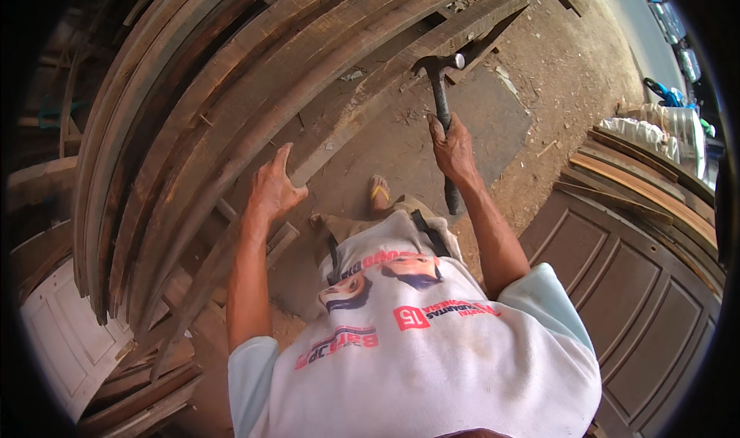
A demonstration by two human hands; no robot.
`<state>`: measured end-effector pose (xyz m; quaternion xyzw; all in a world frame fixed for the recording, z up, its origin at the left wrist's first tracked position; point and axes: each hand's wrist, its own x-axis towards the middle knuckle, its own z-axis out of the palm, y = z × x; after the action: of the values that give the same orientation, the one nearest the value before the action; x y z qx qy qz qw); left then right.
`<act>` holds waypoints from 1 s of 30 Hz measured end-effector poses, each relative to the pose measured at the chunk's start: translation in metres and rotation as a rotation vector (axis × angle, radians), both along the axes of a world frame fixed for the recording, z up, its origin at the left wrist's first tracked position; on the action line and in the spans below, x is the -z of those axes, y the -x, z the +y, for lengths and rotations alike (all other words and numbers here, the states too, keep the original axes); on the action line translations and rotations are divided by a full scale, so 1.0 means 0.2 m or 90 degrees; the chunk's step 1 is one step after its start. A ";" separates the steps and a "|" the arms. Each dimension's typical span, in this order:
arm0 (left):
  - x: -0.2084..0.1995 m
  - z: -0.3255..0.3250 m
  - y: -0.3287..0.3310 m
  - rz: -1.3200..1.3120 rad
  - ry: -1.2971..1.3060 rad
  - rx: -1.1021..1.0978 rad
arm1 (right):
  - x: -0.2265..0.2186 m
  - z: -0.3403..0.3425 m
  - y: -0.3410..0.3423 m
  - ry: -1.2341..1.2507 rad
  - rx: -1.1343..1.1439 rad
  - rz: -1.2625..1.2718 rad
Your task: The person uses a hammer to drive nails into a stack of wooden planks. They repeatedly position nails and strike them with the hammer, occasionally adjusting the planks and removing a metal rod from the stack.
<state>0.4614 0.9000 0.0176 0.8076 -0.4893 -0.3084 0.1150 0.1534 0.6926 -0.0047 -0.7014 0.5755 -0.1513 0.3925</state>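
Observation:
My right hand (pixel 455 149) is wrapped round the dark handle of a claw hammer (pixel 440 91). The hammer stands nearly upright in the picture, with its shiny striking face to the right and the claw to the left. My left hand (pixel 274 187) is open, thumb and fingers spread apart. It is over a long narrow wooden plank (pixel 362 103) that runs from the upper right toward the lower left. Whether the palm touches the wood, I cannot tell. Beside the left hand lie several long, weathered beams (pixel 223 103), which look curved in this view.
Underfoot is a dusty floor sheet (pixel 486 114) with wood scraps. A brown panelled door (pixel 609 284) lies at the right below stacked boards (pixel 647 180). At the lower left are a white panelled door (pixel 69 330) and more timber. My sandalled foot (pixel 378 193) shows between my arms.

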 end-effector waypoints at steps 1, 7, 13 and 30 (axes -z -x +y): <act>-0.01 0.04 0.02 0.012 -0.021 -0.002 | -0.10 0.01 0.00 -0.034 -0.009 0.026; 0.02 0.02 0.03 -0.086 0.009 -0.002 | -0.20 -0.05 0.02 -0.101 -0.068 0.035; 0.05 0.08 0.10 -0.190 0.055 0.017 | -0.51 0.07 -0.01 -0.294 0.009 -0.155; -0.07 -0.09 -0.22 0.164 -0.043 0.044 | -0.55 -0.17 0.33 -0.212 0.065 -0.624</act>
<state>0.5058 0.8816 0.0313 0.7476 -0.4870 -0.4296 0.1390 0.0876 0.6594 0.1056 -0.4473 0.3737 -0.3877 0.7141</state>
